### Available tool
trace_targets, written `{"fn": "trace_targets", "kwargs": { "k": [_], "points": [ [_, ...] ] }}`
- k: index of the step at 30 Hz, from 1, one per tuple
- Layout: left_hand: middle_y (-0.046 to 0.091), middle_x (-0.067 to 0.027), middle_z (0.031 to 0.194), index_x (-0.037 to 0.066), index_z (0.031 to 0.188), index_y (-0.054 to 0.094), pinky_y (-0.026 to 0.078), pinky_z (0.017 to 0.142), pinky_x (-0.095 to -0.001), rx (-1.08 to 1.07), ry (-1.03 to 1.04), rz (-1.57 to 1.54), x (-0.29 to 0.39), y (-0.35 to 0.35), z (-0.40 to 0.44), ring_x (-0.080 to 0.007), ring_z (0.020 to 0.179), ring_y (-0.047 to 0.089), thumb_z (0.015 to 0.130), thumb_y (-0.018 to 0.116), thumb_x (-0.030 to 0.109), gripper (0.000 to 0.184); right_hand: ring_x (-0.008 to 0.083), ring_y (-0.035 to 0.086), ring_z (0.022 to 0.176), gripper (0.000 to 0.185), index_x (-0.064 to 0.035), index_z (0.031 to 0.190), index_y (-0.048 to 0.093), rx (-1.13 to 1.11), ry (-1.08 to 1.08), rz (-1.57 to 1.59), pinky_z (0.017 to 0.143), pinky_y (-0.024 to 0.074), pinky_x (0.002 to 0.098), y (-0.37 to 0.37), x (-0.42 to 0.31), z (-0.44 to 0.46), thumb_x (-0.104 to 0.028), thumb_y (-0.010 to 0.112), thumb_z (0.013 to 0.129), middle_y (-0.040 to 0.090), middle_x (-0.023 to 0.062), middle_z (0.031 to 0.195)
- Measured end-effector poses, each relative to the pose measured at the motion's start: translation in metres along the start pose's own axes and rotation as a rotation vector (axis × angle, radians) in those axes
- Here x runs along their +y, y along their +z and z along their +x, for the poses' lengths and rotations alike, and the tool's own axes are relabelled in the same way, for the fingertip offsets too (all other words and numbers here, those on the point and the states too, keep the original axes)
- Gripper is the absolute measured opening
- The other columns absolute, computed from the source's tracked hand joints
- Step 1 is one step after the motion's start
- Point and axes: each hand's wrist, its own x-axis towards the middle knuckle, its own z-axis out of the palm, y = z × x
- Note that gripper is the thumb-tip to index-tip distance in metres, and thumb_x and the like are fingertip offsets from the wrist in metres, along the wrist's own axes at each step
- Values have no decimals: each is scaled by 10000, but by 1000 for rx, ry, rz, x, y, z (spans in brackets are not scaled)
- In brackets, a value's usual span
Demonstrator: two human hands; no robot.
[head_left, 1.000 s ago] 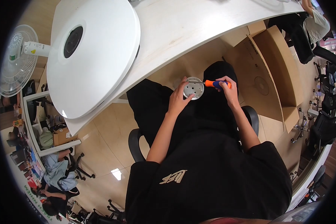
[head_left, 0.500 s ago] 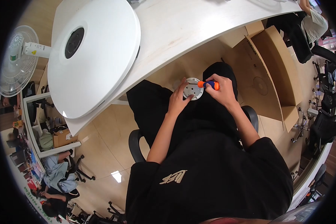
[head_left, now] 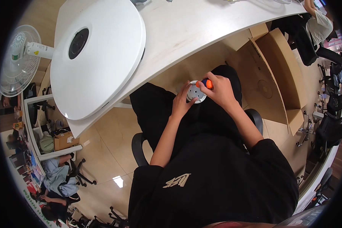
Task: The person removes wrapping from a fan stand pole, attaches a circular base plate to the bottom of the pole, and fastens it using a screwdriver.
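Note:
Over my lap, my left hand (head_left: 181, 102) grips the edge of a round white disc-shaped part (head_left: 195, 93) with several small holes in its face. My right hand (head_left: 220, 91) is wrapped round the orange and blue handle of a screwdriver (head_left: 208, 84). The handle is over the upper part of the disc; its shaft and tip are hidden, so I cannot tell whether it touches. Above and to the left, a large round white base (head_left: 102, 68) with a dark round centre (head_left: 78, 43) rests on the table.
The white table (head_left: 171, 34) curves across the top. An open cardboard box (head_left: 268, 83) stands on the floor at the right. A white fan (head_left: 21, 60) is at the far left. Other people and several office chairs (head_left: 332, 125) are around the room.
My right hand has moved a little left and up, turning the screwdriver to a steeper angle over the disc. My left hand still holds the disc in nearly the same place.

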Motion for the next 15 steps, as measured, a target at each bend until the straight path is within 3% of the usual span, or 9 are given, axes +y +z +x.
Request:
{"fn": "trace_targets", "kwargs": {
  "k": [5,8,11,15],
  "points": [
    [482,-116,1520,93,1407,491,528,997,-461,-3,-10,19,-1,-1,1,-360,1289,563,849,779,361,683,336,674,720,405,-45,962,645,-107,79,-95,634,522,401,-9,-9,10,-421,755,860,657,150,771],
    [491,-118,1511,89,1399,498,529,996,-460,-3,-33,16,-1,0,1,-360,1289,563,846,785,344,673,328,668,782,431,-39,1017,623,-12,-49,25,671,522,407,-9,-10,16,-405,780,853,669,139,926],
    [495,-118,1506,85,1394,499,528,998,-460,9,-13,9,1,0,1,-359,1290,563,843,790,324,667,328,650,837,404,-44,1068,602,-118,-32,203,718,521,404,-13,-12,22,-319,799,846,653,119,1035],
    [504,-121,1498,80,1389,501,526,1000,-457,15,2,3,1,-1,2,-356,1297,560,846,788,321,661,325,632,866,356,-58,1116,597,-197,-165,216,749,512,395,-13,-3,23,-205,787,853,651,114,1028]
  ]
}}
